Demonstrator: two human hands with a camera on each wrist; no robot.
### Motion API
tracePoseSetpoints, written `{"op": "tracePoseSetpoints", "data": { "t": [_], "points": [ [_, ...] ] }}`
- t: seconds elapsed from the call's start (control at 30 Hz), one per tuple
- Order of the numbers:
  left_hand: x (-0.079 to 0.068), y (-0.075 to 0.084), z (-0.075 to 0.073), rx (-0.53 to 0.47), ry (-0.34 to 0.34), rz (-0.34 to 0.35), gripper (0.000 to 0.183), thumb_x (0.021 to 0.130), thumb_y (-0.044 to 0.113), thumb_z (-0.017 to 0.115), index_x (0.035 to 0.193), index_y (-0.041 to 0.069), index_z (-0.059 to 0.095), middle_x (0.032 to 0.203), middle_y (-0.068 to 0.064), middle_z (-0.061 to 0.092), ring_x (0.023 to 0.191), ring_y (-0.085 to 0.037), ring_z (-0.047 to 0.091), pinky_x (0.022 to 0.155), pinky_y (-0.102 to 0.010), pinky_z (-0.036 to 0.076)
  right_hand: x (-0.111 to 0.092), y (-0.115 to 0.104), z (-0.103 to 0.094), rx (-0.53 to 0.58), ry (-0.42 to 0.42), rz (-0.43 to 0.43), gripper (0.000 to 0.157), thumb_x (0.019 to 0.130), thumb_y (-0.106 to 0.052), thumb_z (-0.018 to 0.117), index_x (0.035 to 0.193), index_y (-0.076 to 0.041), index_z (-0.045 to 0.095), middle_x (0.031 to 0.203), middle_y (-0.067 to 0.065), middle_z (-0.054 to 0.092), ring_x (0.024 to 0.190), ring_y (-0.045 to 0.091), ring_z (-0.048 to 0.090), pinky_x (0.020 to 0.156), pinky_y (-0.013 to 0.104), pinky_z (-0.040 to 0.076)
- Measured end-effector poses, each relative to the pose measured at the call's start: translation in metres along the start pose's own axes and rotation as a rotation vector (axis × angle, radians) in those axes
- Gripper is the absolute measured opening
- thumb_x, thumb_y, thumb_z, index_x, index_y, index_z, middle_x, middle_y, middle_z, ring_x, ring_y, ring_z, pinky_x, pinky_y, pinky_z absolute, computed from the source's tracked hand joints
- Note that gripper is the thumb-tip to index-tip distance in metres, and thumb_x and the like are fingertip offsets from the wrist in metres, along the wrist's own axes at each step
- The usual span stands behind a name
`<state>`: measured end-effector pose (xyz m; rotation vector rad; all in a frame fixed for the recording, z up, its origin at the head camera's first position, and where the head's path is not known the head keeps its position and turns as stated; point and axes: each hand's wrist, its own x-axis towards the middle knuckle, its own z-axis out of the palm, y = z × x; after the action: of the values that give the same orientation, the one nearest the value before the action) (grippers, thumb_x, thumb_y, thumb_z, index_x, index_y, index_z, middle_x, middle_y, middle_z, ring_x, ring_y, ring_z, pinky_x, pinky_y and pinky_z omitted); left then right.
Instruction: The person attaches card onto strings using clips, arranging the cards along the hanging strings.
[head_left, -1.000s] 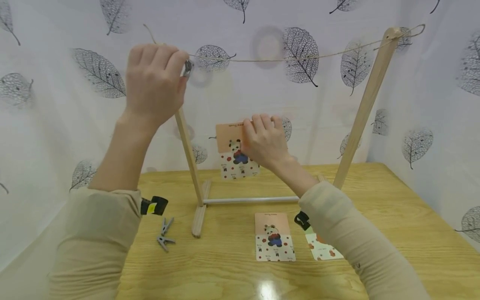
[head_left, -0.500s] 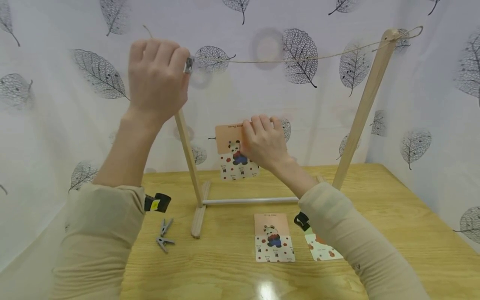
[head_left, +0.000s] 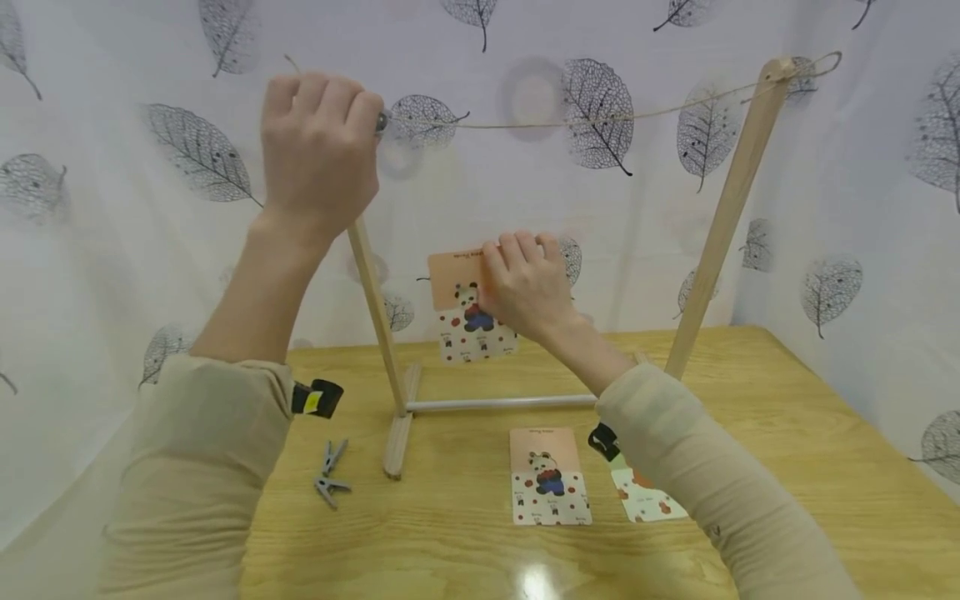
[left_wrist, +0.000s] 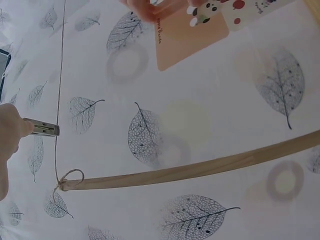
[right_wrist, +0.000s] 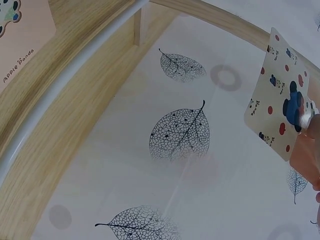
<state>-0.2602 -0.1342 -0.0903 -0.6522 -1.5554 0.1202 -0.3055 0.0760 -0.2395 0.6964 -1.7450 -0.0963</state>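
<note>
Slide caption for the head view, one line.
Left hand holds a clip at the string; right hand holds a panda card lower down.

wood-grain table bears a wooden stand, two grey clips, one panda card flat, and, just beside it, a partly hidden second card.

I've a gap from the held card and right hand across to the right post, under the string. White rod bars it low. Left hand blocks upper left; clearance behind it I can't really tell.
</note>
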Motion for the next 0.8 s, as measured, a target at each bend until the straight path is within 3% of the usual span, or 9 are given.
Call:
{"op": "tracePoseSetpoints", "data": {
  "t": [0.4,0.8],
  "points": [
    [0.006,0.0,0.006,0.054,-0.09,-0.032,0.025,0.083,-0.007,0.038,0.084,-0.005,0.062,0.086,-0.019,0.064,0.08,-0.035,0.054,0.074,-0.045,0.039,0.005,0.002,0.0,0.013,0.009,-0.012,0.029,0.078,-0.023,0.054,0.098,-0.002,0.057,0.09,0.014,0.058,0.083,0.03,0.053,0.072,0.042,0.038],
    [0.003,0.002,0.011,0.059,-0.161,0.018,0.019,0.084,-0.004,0.042,0.084,-0.004,0.061,0.086,-0.018,0.063,0.081,-0.035,0.054,0.074,-0.044,0.038,0.002,0.003,0.001,0.027,-0.019,-0.001,0.03,0.077,-0.023,0.056,0.098,-0.002,0.056,0.091,0.015,0.058,0.084,0.031,0.052,0.073,0.043,0.038]
  ]
}}
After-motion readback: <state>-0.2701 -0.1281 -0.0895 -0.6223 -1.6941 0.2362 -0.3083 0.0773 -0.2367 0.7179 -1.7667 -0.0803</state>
